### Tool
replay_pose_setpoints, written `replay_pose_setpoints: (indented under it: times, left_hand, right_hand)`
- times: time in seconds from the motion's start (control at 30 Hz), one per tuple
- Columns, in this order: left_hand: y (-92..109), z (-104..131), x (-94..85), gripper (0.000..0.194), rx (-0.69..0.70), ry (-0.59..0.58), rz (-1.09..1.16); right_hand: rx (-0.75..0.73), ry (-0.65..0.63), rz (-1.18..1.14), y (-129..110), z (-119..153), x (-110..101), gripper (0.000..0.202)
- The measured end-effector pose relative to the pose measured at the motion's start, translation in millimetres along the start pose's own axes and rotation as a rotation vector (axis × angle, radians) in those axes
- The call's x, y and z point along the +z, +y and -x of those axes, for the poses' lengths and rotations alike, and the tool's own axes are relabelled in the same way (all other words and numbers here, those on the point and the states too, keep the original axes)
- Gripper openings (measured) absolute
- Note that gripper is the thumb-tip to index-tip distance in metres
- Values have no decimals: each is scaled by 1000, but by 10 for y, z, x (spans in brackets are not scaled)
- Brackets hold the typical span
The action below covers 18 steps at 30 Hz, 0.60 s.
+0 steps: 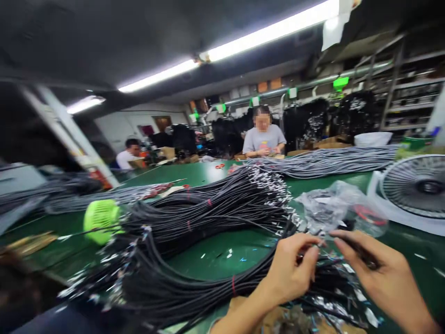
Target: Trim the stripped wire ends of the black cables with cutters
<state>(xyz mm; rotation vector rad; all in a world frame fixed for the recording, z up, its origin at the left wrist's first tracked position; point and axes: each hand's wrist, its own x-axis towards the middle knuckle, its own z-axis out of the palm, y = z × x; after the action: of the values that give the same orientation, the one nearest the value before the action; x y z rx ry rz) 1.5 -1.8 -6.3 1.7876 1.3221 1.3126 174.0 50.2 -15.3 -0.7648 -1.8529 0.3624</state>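
Observation:
My left hand (290,266) is closed in a pinch over the cable bundle, with a dark cable partly visible between the fingers. Thin wire strands appear at its fingertips, though blur hides their detail. Facing it, my right hand (380,273) has its index finger and thumb near those strands. A slim dark object (365,255) lies within its grip; its kind is unclear. Beneath both hands curves a bundle of black cables (194,290), bound with a red tie (233,285) and ending in stripped, silvery wires. Another black cable bundle (208,208) lies behind it.
A clear plastic bag (327,206) and a white fan (429,185) stand at the right. Grey cables (333,162) stretch across the back of the green table (215,257). A green fan (101,221) is at left. Two people sit beyond, one facing me (264,137).

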Motion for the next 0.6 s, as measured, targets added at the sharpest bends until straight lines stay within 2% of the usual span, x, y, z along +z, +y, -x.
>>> replay_pose_setpoints:
  times: [0.1,0.23,0.37,0.6]
  left_hand:
    - [-19,35,41,25,-71,19,11]
    - [-18,43,46,22,-81,28,-2]
    - [-8,29,7,21,-84,82,16]
    - [-20,48,-7,26,-93,107,-15]
  right_hand:
    - [-24,-90,-9,-87,-46,-9,16]
    - [-10,-118,-22,-135,-34,16,18]
    - [-62,-102,-35,-149,-7,34,20]
    - [-29,-82,-45,-191,-4,26,24]
